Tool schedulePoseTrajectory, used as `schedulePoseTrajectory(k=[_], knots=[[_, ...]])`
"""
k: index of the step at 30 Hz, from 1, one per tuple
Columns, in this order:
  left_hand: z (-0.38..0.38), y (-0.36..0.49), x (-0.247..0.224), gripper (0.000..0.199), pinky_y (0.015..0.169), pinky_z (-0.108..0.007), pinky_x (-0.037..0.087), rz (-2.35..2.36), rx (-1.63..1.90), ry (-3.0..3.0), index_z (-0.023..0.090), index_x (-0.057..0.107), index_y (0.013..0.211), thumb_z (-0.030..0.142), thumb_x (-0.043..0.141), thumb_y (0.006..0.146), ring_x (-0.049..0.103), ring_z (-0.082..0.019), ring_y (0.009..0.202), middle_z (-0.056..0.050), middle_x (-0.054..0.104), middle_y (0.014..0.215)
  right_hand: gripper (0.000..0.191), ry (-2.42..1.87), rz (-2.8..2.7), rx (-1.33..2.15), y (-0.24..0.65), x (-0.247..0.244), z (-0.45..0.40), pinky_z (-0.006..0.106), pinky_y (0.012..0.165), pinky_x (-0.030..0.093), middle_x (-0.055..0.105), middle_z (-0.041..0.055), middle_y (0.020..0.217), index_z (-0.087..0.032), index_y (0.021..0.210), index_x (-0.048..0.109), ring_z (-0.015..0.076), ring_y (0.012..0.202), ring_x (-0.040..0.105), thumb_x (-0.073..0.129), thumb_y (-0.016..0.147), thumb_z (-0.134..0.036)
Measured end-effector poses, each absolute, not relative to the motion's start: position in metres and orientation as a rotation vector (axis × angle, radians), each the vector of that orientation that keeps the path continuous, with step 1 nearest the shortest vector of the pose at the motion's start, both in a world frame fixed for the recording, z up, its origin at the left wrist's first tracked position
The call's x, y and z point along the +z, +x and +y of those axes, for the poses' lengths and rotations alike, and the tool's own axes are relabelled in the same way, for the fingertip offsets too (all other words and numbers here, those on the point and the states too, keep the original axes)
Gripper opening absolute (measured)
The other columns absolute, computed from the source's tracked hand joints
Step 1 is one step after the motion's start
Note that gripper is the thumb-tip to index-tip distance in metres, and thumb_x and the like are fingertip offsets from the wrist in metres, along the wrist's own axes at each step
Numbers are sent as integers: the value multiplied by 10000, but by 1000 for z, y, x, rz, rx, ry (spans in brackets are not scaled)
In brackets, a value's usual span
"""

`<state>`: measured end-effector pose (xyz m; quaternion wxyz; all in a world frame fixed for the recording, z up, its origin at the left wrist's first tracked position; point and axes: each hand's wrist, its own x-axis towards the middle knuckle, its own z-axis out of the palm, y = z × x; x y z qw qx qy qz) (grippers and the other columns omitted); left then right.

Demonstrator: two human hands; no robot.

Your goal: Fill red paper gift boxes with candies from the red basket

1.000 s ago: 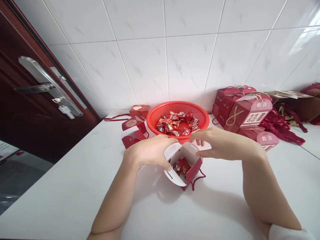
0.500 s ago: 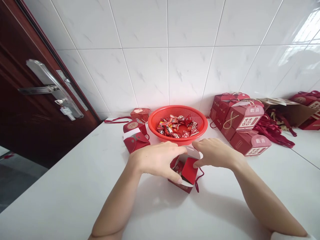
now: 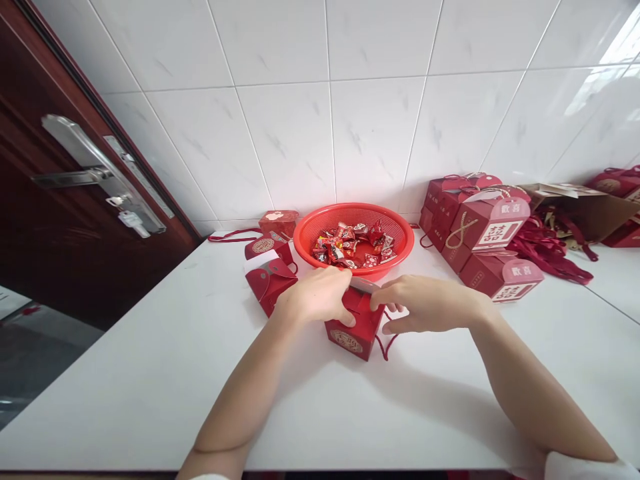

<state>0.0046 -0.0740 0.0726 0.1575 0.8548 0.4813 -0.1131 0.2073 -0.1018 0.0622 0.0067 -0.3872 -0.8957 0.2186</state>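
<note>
Left hand (image 3: 315, 297), fingers gripping the red gift box (image 3: 350, 341), seemingly steadies its top; right hand (image 3: 433, 303), fingers half-open, touches its two-o'clock edge. Candy colander (image 3: 380, 269) sits handy at twelve.

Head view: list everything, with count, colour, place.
near box: one, red, centre
basket: one, red, centre
wrapped sweets: many, mostly red, basket
left boxes: several, red, left
stacked boxes: several, red, right
ribbons: several, dark red, right
strap: one, red, left
carton: one, brown, far right
table: one, white, front
wall: one, white, back
door: one, brown, left
door handle: one, silver, left
keys: some, silver, lock
left hand: one, bare, near box
right hand: one, bare, near box
sleeves: two, white, bottom
</note>
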Motion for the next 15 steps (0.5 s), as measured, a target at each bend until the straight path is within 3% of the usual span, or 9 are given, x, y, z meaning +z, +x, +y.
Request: schedulePoseTrajectory(k=[5, 10, 12, 15], knots=[[-73, 4, 69, 501, 589, -281, 401, 1320, -274, 2446, 249, 503, 1120, 384, 736, 698, 617, -265, 956, -51, 614, 1077, 53, -1312, -2772, 696, 217, 62, -95, 274, 617, 414, 698, 53, 890, -198, 864, 635, 203, 807, 640, 638, 864, -251], [-73, 4, 67, 751, 565, -280, 391, 1344, -232, 2439, 258, 412, 1326, 384, 755, 670, 632, -275, 898, -56, 635, 1057, 208, -1477, -2611, 452, 227, 66, -94, 295, 647, 426, 699, 54, 908, -207, 1089, 620, 213, 802, 642, 586, 914, -313], [-72, 4, 67, 704, 581, -279, 405, 1322, -245, 2439, 260, 460, 1306, 370, 753, 675, 633, -274, 922, -57, 644, 1076, 213, -1426, -2697, 511, 224, 64, -95, 294, 658, 431, 703, 54, 911, -209, 1093, 645, 218, 833, 648, 592, 904, -293], [-68, 2, 66, 480, 651, -280, 435, 1226, -299, 2427, 261, 601, 1166, 365, 727, 715, 628, -262, 982, -46, 655, 1107, 203, -1261, -2832, 731, 217, 61, -95, 284, 663, 440, 719, 49, 961, -217, 1067, 684, 217, 883, 649, 594, 891, -258]])
